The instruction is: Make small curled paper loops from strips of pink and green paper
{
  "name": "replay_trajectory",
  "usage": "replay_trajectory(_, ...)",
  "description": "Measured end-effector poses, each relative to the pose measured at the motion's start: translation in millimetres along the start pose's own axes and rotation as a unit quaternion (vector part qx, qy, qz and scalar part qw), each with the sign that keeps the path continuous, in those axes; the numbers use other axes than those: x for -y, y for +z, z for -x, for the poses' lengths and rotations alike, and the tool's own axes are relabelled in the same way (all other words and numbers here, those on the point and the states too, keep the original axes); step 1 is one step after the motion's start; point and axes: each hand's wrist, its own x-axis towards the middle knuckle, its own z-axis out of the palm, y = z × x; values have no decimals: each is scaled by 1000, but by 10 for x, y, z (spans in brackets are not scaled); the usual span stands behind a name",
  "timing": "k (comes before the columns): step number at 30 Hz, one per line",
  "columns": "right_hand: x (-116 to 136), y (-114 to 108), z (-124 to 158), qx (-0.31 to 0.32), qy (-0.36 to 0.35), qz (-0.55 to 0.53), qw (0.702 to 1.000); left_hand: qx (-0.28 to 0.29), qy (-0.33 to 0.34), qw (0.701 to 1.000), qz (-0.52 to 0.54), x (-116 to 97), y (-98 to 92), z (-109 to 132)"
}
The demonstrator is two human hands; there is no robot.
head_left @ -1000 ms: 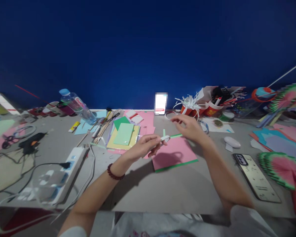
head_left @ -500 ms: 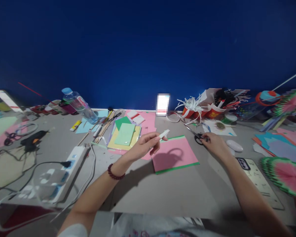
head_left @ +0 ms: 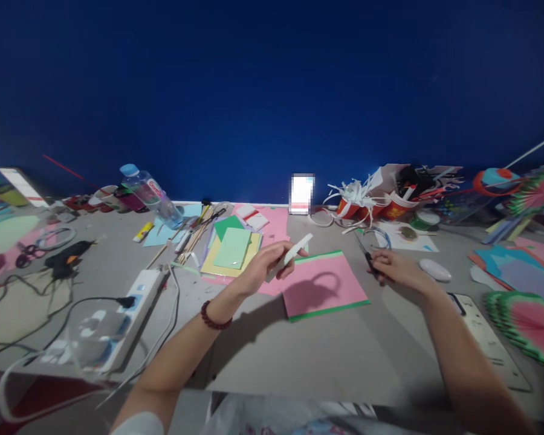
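My left hand [head_left: 272, 261] is raised at the left side of a pink sheet of paper with green edges [head_left: 326, 284]. Its fingers pinch a thin white strip [head_left: 298, 248] that slants up to the right; whether it is paper or tape I cannot tell. To the right of the sheet, my right hand [head_left: 396, 269] has its fingers closed on the dark handles of a pair of scissors [head_left: 370, 261]. The blades point away from me, towards the back of the table. The pink sheet lies flat, with a hand's shadow across it.
Coloured paper [head_left: 232, 248] lies behind my left wrist. A power strip [head_left: 133, 320], a glue gun [head_left: 68, 257] and a tilted water bottle [head_left: 154, 196] are on the left. Red cups [head_left: 396, 208], a white mouse [head_left: 435, 270], a phone [head_left: 489, 338] and a paper fan [head_left: 526, 326] are on the right.
My right hand has turned the scissors, so their handles now show edge-on instead of flat. The white strip in my left hand stands out longer. The whole view has shifted slightly.
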Motion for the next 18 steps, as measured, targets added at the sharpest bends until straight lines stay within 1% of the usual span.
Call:
replay_trajectory(2, 86, -42, 96, 73, 7, -139, 988, -5, -4, 999, 41, -10, -4, -14)
replay_trajectory(3, 151, -59, 150, 100, -4, -183, 978, -10, -6, 998, 59, -17, -4, -19)
replay_trajectory(5, 315, -88, 255, 156, -37, -222, 962, -20, -5, 996, 86, -27, -1, -25)
replay_trajectory(8, 627, -122, 383, 238, -109, -221, 940, -27, 3, 995, 100, -34, 5, -25)
replay_trajectory(10, 859, -135, 428, 279, -164, -207, 923, -27, 3, 994, 107, -41, 7, -22)
replay_trajectory(11, 973, -135, 436, 296, -179, -191, 919, -28, 1, 994, 110, -46, 8, -20)
replay_trajectory(13, 1175, -122, 419, 306, -183, -159, 921, -29, -1, 993, 115, -60, 7, -14)
replay_trajectory(15, 1315, -92, 369, 323, -186, -145, 916, -29, 4, 993, 118, -77, 7, -9)
replay_trajectory(16, 1355, -72, 337, 339, -192, -143, 910, -29, 7, 993, 117, -86, 8, -6)
replay_trajectory(18, 1382, -28, 273, 387, -205, -149, 887, -32, 12, 993, 113, -104, 13, -3)
